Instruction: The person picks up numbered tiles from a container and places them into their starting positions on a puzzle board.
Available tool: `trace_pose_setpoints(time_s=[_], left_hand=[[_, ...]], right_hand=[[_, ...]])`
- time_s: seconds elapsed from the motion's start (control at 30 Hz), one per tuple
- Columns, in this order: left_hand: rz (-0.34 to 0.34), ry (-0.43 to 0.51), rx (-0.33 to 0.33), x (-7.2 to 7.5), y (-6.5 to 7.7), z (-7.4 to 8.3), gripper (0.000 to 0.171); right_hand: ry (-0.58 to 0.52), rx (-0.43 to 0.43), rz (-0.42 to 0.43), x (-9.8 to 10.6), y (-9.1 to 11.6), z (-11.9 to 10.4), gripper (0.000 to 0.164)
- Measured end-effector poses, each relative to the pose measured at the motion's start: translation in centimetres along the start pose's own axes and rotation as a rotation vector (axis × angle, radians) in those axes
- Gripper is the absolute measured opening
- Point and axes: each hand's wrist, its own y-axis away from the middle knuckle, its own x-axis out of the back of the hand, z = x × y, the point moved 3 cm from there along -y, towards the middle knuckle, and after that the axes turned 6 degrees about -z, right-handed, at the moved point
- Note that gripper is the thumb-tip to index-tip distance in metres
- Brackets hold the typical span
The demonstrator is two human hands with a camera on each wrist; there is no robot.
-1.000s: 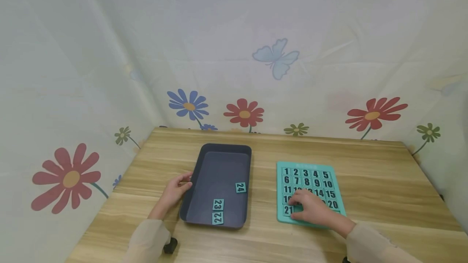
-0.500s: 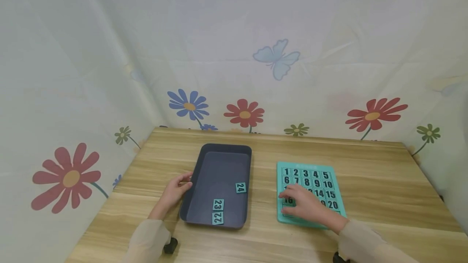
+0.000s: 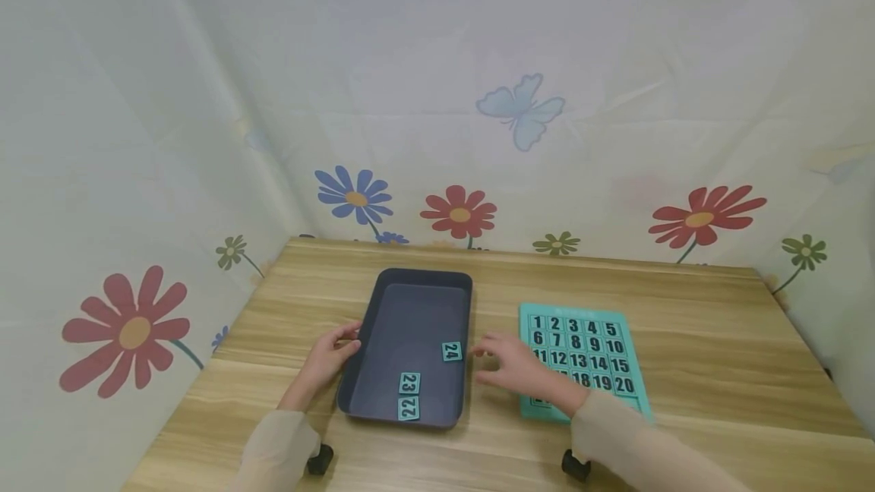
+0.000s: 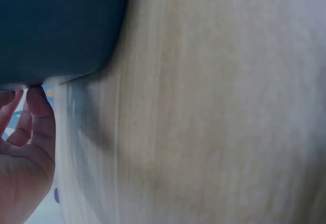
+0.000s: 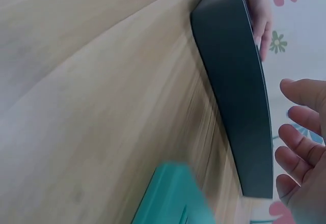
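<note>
A dark grey tray [image 3: 410, 317] lies on the table with number tiles 22 [image 3: 409, 408], 23 [image 3: 409, 383] and 24 [image 3: 452, 351] in it. My left hand [image 3: 324, 359] rests against the tray's left side, thumb and fingers touching the wall; the left wrist view shows its thumb tip [image 4: 36, 99] at the tray's edge. Between the tray and a teal number board [image 3: 581, 313] hovers my right hand [image 3: 516, 367], nothing in its fingers, which spread loosely toward the tray's right rim. Tiles 1 to 20 show on the board; the forearm covers part of its lower rows.
The wood-grain table [image 3: 492, 446] carries both the tray and the board. Behind it hangs a pale curtain [image 3: 383, 59] printed with flowers and a butterfly. A black wrist device [image 3: 576, 465] sits under the right sleeve, another [image 3: 320, 460] under the left.
My right hand has left the lower-left part of the board and moved left, close to the tray's right rim. The left hand, tray and three loose tiles stay put.
</note>
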Motion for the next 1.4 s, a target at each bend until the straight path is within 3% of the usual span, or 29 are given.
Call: trace_pose_setpoints(time_s=[0.17,0.3,0.57,0.67,1.07,1.4], left_hand=[[-0.004,0.002,0.005,0.0,0.1,0.0,0.041],[-0.004,0.016,0.006,0.0,0.0,-0.1,0.041],[-0.005,0.026,0.013,0.0,-0.2,0.0,0.040],[-0.007,0.025,0.014,0.0,-0.2,0.0,0.040],[-0.005,0.023,0.017,0.0,-0.2,-0.3,0.040],[-0.003,0.031,0.025,-0.1,-0.2,-0.4,0.039]], right_hand=[[-0.033,0.013,-0.035,-0.8,-1.9,-1.5,0.028],[0.002,0.024,-0.095,-1.7,-3.2,-2.7,0.028],[0.040,0.077,-0.353,-4.3,-5.1,-4.3,0.030],[0.056,0.088,-0.402,-5.3,-5.6,-4.5,0.032],[0.236,0.165,-0.434,-7.0,-6.7,-6.0,0.040],[0.301,0.156,-0.471,-7.2,-6.4,-6.2,0.036]])
